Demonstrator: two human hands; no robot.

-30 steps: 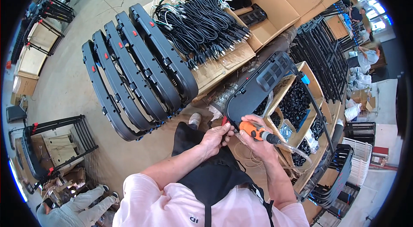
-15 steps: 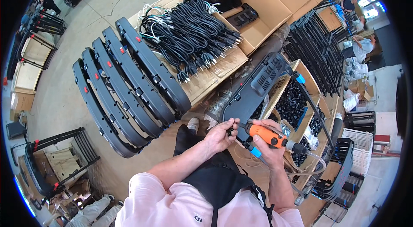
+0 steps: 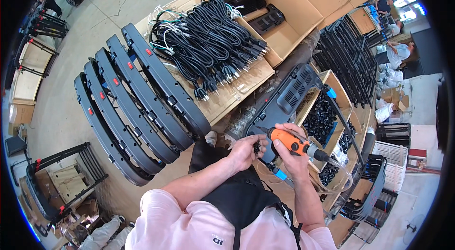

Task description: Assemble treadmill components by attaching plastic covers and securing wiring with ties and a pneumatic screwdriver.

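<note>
My right hand (image 3: 295, 157) is wrapped round an orange power screwdriver (image 3: 287, 140), with a clear hose trailing from its rear end. Its tip points left, over the near end of a dark grey plastic housing (image 3: 268, 118) with a vented raised cover. Just below the tip, my left hand (image 3: 244, 154) is closed, palm partly up, around small black screws (image 3: 257, 147). The screws are too small to count. Blue clips (image 3: 280, 174) show beside the housing, on a dark frame that is partly hidden by my right hand.
Several curved dark grey housings (image 3: 137, 108) with red switches stand in a row at left. Black power cords (image 3: 208, 44) lie on cardboard beside an open carton (image 3: 303, 1). Wooden bins hold small black parts (image 3: 318, 120) at right. Black frames (image 3: 348, 60) are stacked beyond.
My left hand has dropped slightly and its fingertips have come away from the screwdriver's tip. The screwdriver has shifted a little up and to the left in my right hand.
</note>
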